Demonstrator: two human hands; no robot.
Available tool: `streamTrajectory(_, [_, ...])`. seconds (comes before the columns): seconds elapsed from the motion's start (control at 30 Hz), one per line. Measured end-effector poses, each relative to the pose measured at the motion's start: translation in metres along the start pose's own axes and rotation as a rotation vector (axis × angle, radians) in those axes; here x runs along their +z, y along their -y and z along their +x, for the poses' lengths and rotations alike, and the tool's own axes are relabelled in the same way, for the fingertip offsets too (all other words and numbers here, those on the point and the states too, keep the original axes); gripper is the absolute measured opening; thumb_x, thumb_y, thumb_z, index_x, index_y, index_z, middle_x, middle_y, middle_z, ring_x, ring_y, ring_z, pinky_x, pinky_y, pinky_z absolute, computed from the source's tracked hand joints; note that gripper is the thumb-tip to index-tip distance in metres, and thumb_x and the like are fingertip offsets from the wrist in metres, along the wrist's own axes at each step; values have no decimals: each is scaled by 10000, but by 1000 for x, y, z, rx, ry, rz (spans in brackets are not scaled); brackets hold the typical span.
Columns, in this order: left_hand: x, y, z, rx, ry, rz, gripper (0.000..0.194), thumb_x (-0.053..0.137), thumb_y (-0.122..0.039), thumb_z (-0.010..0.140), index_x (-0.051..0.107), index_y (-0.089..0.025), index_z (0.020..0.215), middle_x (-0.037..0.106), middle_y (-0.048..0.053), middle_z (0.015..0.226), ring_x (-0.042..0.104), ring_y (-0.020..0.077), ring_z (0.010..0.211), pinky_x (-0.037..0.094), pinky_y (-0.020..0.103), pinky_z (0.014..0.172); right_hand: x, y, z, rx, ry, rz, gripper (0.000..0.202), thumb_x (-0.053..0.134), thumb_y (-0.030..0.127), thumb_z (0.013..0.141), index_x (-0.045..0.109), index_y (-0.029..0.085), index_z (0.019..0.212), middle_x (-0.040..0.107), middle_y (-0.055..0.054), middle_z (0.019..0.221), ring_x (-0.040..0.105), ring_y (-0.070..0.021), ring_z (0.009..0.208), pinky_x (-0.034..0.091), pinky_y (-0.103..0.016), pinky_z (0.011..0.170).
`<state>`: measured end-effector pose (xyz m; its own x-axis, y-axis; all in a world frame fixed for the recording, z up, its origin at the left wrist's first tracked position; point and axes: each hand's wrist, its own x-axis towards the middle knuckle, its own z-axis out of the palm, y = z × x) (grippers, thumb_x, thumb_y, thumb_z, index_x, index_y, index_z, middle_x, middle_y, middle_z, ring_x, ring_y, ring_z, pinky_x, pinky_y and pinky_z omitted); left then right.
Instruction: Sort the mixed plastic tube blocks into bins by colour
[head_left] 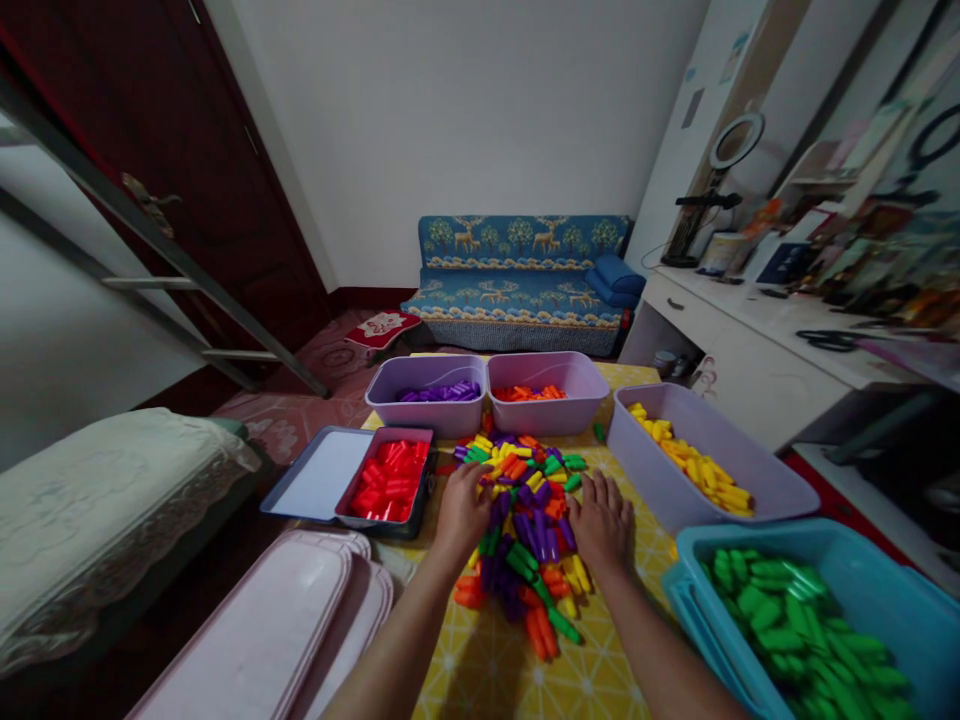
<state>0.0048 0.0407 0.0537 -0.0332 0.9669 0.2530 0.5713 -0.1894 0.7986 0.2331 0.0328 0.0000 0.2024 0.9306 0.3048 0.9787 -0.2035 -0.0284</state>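
A mixed pile of small tube-shaped plastic pieces (pixel 540 530) in purple, orange, green, yellow and red lies on the yellow patterned table (pixel 457 675). At the pile's left edge is my left hand (pixel 465 505), its fingers bent over the pieces and partly hidden from me; I make out nothing held in it. My right hand (pixel 602 515) rests at the right edge, open, fingers spread and fingertips at the pieces. Behind the pile, one lilac bin (pixel 427 412) contains purple pieces and another lilac bin (pixel 551 415) contains orange ones.
Red pieces fill a tray (pixel 386 435) on the left, beside pale pink lids (pixel 247 620). To the right, a lilac bin (pixel 652 490) contains yellow pieces and a blue bin (pixel 694 580) green ones. A blue sofa (pixel 517 290) stands beyond the table, a cluttered white desk (pixel 780 345) at right.
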Motion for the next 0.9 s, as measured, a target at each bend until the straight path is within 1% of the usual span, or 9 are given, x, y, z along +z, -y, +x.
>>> streamTrajectory(0.07, [-1, 13, -23, -78, 17, 180, 510, 519, -45, 740, 680, -223, 1190, 626, 138, 1252, 566, 285, 1174, 425, 408, 1009, -2, 0, 0, -5, -8, 4, 490, 332, 375, 976, 486, 152, 1384, 426, -140, 1506, 325, -295, 1391, 278, -491, 1081])
streamTrajectory(0.13, [-1, 23, -38, -121, 49, 307, 603, 496, -31, 741, 617, -244, 1292, 618, 142, 1248, 559, 284, 1171, 420, 395, 998, -2, -1, -1, -8, -9, 15, 478, 337, 371, 974, 496, 156, 1370, 432, -148, 1499, 328, -296, 1389, 280, -492, 1076])
streamTrajectory(0.23, [0, 30, -44, -124, 48, 308, 609, 501, -39, 731, 613, -254, 1290, 646, 121, 1174, 571, 267, 1136, 426, 371, 985, -1, -2, -1, -18, -6, 26, 468, 350, 367, 969, 504, 160, 1360, 430, -151, 1499, 331, -298, 1387, 286, -485, 1072])
streamTrajectory(0.4, [7, 37, -34, -167, -122, -87, 519, 587, -130, 711, 620, -205, 1224, 683, 106, 1120, 619, 267, 1084, 458, 399, 979, 3, -3, -2, -15, -16, 13, 467, 353, 363, 968, 503, 168, 1365, 418, -147, 1508, 326, -296, 1388, 272, -484, 1080])
streamTrajectory(0.5, [10, 42, -29, -311, -209, -375, 453, 601, -229, 738, 608, -193, 1190, 694, 98, 1076, 650, 253, 1024, 497, 404, 944, 4, -3, -1, -22, -19, 12, 470, 350, 365, 970, 500, 162, 1366, 425, -149, 1501, 330, -294, 1385, 271, -473, 1078])
streamTrajectory(0.63, [9, 46, -25, -452, -261, -668, 446, 561, -194, 710, 614, -185, 1153, 674, 106, 1147, 656, 231, 1031, 541, 371, 885, 5, -3, -1, -19, -20, 3, 475, 354, 375, 971, 499, 156, 1366, 421, -149, 1505, 326, -293, 1388, 270, -471, 1077])
streamTrajectory(0.7, [6, 45, -23, -403, -231, -614, 444, 559, -152, 692, 643, -187, 1126, 685, 97, 1144, 646, 231, 1065, 521, 376, 935, 5, -3, -1, -19, -20, 0, 472, 351, 373, 972, 501, 156, 1364, 419, -149, 1507, 321, -294, 1391, 270, -473, 1076])
streamTrajectory(0.8, [3, 43, -21, -280, -141, -399, 457, 570, -78, 667, 675, -194, 1097, 703, 87, 1122, 624, 242, 1117, 458, 404, 1026, 5, -2, -2, -21, -22, -4, 470, 343, 373, 976, 503, 160, 1363, 428, -146, 1501, 322, -294, 1392, 270, -475, 1078])
streamTrajectory(0.9, [5, 42, -21, -164, -47, -182, 547, 559, 1, 631, 673, -215, 1120, 677, 78, 1150, 621, 232, 1103, 455, 393, 1018, 6, -3, -2, -16, -22, -5, 469, 350, 378, 976, 508, 160, 1359, 434, -145, 1497, 328, -296, 1389, 274, -475, 1079])
